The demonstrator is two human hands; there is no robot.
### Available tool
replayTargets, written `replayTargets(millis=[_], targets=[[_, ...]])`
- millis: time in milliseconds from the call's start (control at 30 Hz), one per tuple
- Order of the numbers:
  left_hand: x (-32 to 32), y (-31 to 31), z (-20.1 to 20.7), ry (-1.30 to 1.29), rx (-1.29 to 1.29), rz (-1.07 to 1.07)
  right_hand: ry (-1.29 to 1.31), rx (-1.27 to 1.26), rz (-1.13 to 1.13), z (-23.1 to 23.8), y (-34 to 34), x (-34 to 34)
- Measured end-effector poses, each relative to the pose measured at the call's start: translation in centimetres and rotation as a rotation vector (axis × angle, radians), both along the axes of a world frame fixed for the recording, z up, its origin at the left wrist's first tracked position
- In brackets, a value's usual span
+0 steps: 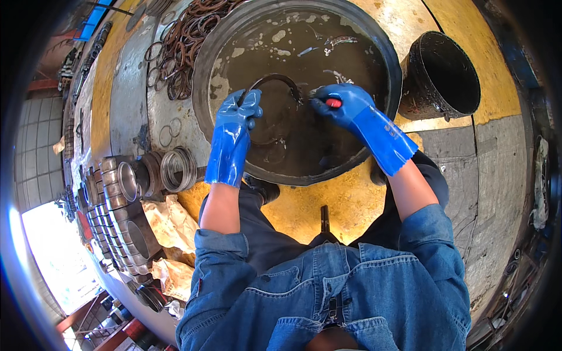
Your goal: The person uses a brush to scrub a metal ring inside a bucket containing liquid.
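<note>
L hand [239,109] grips dk ring [284,78] | its far end nr R hand [345,104]

We can read no words, numbers or signs anywhere in view. On the cuff of the blue right glove [369,124] we make out a patch of darker printing [389,127], too small and blurred for us to read. At the side of the denim jacket [357,292] we see a tiny reddish tab [199,285]; we cannot tell whether it bears lettering.
</note>
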State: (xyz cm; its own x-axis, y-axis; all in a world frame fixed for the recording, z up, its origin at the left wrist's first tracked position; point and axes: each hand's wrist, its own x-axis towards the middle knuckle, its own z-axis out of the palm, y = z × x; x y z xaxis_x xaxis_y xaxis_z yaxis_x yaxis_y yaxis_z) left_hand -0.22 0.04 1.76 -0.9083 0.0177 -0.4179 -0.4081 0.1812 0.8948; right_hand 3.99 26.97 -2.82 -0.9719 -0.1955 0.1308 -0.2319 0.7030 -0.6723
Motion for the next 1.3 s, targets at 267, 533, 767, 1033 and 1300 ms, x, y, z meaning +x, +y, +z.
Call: replayTargets(millis=[267,533,767,1033,1300], targets=[[-0.1,-0.1,0.1,-0.037,0.089,-0.042,0.406,0.094,0.171,-0.4,-1.2,-1.6],[-0.3,-0.1,-0.5,0.032,0.376,-0.035,-0.519,-0.631,-0.077,-3.1,-2.9,-0.4],[0.2,0.0,-2.0,0.060,0.473,0.006,-0.900,-1.281,-0.232,-1.9,-6.3,1.7],[0.6,0.6,-2.4,0.055,0.482,-0.003,-0.613,-0.532,-0.179,-1.0,-6.3,1.5],[0.8,1.0,-1.5,-0.059,0.294,-0.033,0.233,0.252,-0.070,-0.7,-3.3,0.3]])
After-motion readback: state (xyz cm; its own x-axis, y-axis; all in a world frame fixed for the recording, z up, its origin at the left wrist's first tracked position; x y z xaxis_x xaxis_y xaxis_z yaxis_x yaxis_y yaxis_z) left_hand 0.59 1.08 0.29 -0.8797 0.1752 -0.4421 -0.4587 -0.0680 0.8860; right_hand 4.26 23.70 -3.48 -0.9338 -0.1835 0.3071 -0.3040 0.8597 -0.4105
